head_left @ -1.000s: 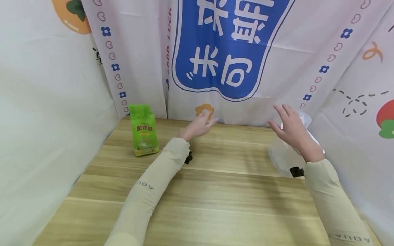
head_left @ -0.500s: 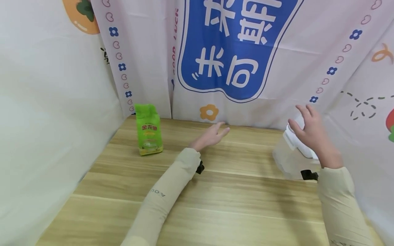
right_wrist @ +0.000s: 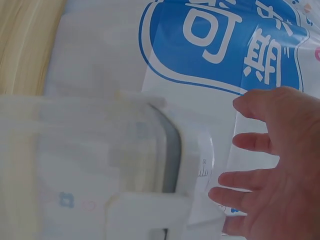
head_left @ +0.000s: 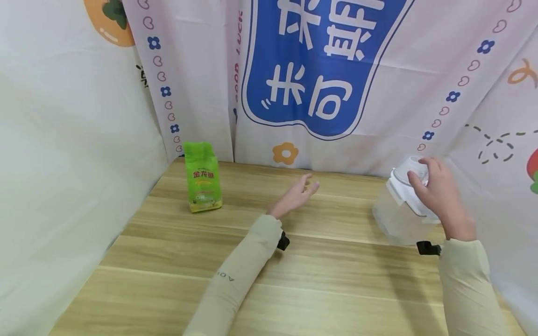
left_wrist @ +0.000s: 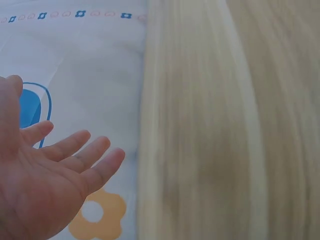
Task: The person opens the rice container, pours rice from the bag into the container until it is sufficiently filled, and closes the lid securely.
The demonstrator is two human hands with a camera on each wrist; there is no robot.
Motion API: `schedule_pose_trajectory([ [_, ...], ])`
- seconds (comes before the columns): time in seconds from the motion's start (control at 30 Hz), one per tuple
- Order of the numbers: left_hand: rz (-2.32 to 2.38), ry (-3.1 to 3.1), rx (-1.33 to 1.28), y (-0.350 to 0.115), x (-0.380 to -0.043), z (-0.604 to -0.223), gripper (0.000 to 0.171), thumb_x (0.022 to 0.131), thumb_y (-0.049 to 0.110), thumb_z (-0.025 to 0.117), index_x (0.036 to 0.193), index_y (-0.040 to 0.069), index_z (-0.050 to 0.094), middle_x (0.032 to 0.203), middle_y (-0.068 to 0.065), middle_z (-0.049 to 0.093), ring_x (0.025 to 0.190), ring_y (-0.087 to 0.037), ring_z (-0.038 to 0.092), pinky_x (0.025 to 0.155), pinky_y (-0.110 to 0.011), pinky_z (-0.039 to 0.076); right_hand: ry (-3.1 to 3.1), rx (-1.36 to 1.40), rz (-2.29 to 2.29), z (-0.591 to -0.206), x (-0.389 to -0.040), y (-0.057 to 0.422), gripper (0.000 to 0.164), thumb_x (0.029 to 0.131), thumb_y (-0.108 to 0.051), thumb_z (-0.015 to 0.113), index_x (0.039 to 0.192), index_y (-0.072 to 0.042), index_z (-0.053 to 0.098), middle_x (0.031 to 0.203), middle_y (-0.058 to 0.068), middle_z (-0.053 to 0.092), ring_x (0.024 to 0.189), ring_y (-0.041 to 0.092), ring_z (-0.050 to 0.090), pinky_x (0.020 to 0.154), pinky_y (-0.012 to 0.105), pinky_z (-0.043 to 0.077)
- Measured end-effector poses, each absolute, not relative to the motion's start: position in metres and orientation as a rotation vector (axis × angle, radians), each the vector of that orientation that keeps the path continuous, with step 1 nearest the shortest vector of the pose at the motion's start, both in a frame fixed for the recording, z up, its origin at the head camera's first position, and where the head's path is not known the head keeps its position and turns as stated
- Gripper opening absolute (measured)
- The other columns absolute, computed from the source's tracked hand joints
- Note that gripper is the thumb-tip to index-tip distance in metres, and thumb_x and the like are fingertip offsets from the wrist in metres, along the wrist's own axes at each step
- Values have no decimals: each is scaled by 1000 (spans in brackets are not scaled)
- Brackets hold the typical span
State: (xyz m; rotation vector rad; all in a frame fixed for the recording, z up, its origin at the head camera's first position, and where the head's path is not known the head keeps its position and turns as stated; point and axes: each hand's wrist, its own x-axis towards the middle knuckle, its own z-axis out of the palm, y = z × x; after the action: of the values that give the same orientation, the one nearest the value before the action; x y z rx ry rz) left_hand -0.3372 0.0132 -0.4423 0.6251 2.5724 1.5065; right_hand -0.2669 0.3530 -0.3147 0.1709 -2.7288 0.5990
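Note:
At the right of the head view stands a translucent plastic storage box [head_left: 392, 219] with a white clasped lid [head_left: 414, 198]. On its lid sits a clear measuring cup [head_left: 408, 171]. My right hand [head_left: 441, 191] is at the cup, thumb and fingers spread on the cup's near and right side. In the right wrist view, scale marks show on the cup [right_wrist: 205, 170], and the fingers look uncurled; contact is unclear. My left hand [head_left: 294, 196] hovers over the middle back of the table, fingers loosely spread, holding nothing. The left wrist view shows its palm [left_wrist: 45, 185].
A green packet [head_left: 203, 179] with red characters stands upright at the back left of the wooden table [head_left: 294, 289]. Printed cloth [head_left: 378, 107] hangs close behind the table and along both sides. The box is near the right-hand cloth.
My right hand has moved right and lowered to the measuring cup on the lid. The left hand has shifted right and slightly nearer. The head view has turned a little left.

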Motion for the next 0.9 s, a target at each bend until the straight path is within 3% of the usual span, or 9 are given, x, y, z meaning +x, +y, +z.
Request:
schedule_pose_trajectory([
  [0.27, 1744, 2437, 541, 37, -333, -449, 62, 101, 57, 38, 151, 21, 33, 147, -13, 49, 131, -30, 52, 103, -44, 49, -2790, 36, 567, -322, -265, 367, 54, 101, -41, 44, 120, 10, 47, 120, 31, 43, 100, 43, 39, 80, 59, 44],
  [0.47, 1862, 2381, 489, 47, -333, -456, 59, 100, 58, 40, 147, 23, 39, 144, -11, 53, 129, -29, 54, 102, -43, 50, -2874, -1, 573, -327, -265, 374, 58, 99, -44, 49, 119, 10, 46, 113, 30, 45, 94, 40, 40, 70, 47, 42],
  [0.67, 1930, 2341, 460, 54, -331, -461, 55, 99, 60, 41, 142, 26, 45, 142, -6, 54, 130, -26, 52, 105, -44, 47, -2897, 39, 542, -329, -268, 376, 53, 98, -38, 54, 118, 11, 48, 101, 28, 55, 81, 34, 51, 59, 32, 42],
  [0.9, 1907, 2330, 511, 68, -333, -467, 51, 101, 56, 41, 140, 24, 48, 141, -7, 55, 127, -25, 54, 102, -41, 49, -2928, 30, 521, -334, -269, 377, 53, 99, -40, 52, 116, 10, 49, 95, 26, 58, 76, 31, 53, 55, 28, 40],
])
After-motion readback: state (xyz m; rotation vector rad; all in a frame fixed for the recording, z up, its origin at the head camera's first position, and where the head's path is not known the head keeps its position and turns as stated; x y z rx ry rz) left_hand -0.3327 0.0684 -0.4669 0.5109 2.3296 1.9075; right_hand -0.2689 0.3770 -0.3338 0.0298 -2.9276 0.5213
